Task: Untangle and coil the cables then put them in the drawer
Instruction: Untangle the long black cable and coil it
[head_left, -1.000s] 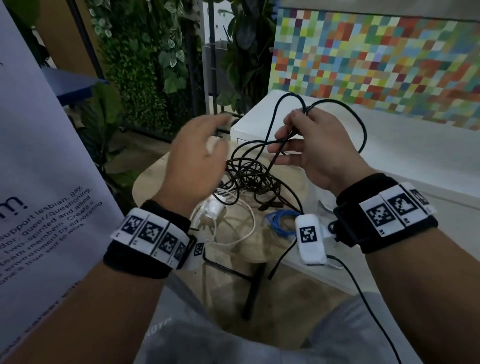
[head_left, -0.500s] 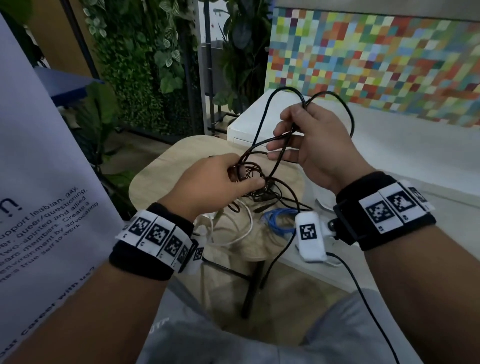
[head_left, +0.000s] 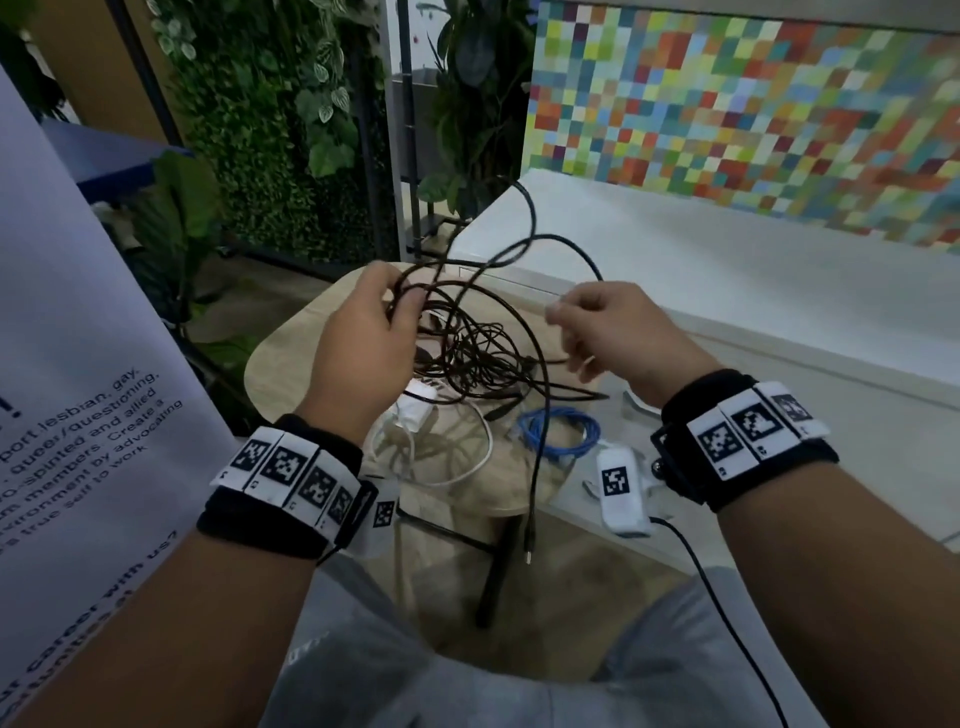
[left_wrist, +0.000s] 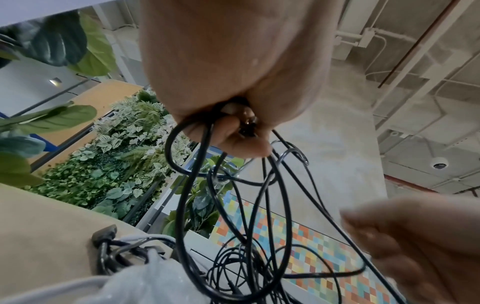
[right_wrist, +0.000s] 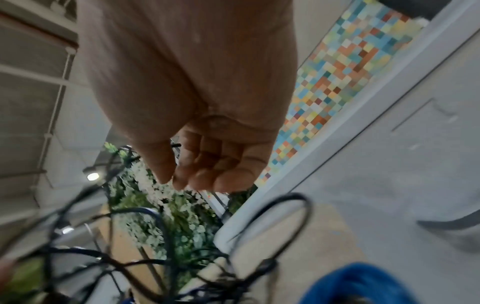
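A long black cable (head_left: 470, 343) lies in a tangle on the round wooden table (head_left: 291, 364), with loops lifted above it. My left hand (head_left: 397, 296) grips several of those loops, fingers curled round the strands (left_wrist: 259, 205). One strand arcs over to my right hand (head_left: 571, 332), blurred and level with the left. In the right wrist view the right hand (right_wrist: 197, 164) has loosely curled fingers, and a short bit of black cable (right_wrist: 176, 145) shows between thumb and forefinger. A plug end (head_left: 527, 551) hangs below the table edge.
A coiled blue cable (head_left: 561, 431) and a white cable with a charger (head_left: 415, 410) lie on the table near me. A white cabinet (head_left: 727, 291) stands to the right, a printed banner (head_left: 78, 364) to the left, and plants (head_left: 260, 156) behind.
My left hand rose from the tangle and took hold of the raised loops. My right hand let the loops go and moved right and down along one strand.
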